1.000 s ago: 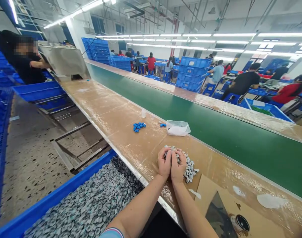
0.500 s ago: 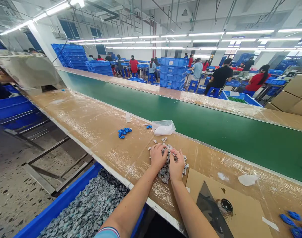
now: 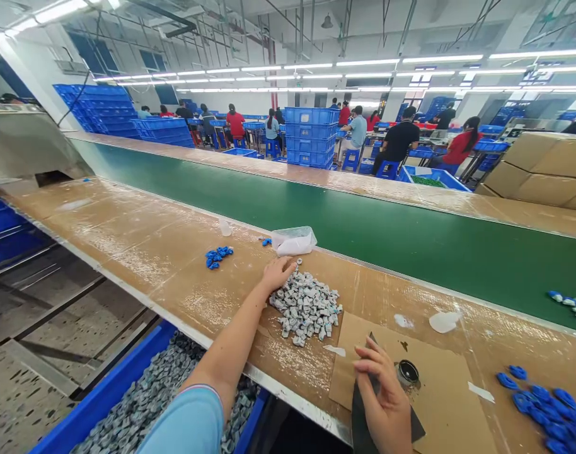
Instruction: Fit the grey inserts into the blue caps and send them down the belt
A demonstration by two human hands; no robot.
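my two hands are apart. the left hand (image 3: 277, 273), fingers extended, rests at the far left edge of the gray pile (image 3: 311, 304); i cannot tell whether a piece lies under its fingertips. the right hand (image 3: 382, 388) has loosely curled fingers, grips nothing visible, and hangs over the dark sheet (image 3: 363, 424). the pile lies loose on the surface (image 3: 141, 255), between both hands, presumably for easy reach from either side. the blue bin (image 3: 109, 383), filled with similar gray pieces, sits below the near edge, probably so that stock stays close. the open jar (image 3: 408, 372) stands on the cardboard (image 3: 451, 384), which likely shields the surface from the dark stains around it. the clear tub (image 3: 295, 242) sits beyond the pile, beside the green belt (image 3: 373, 221), apparently to leave the near area free.
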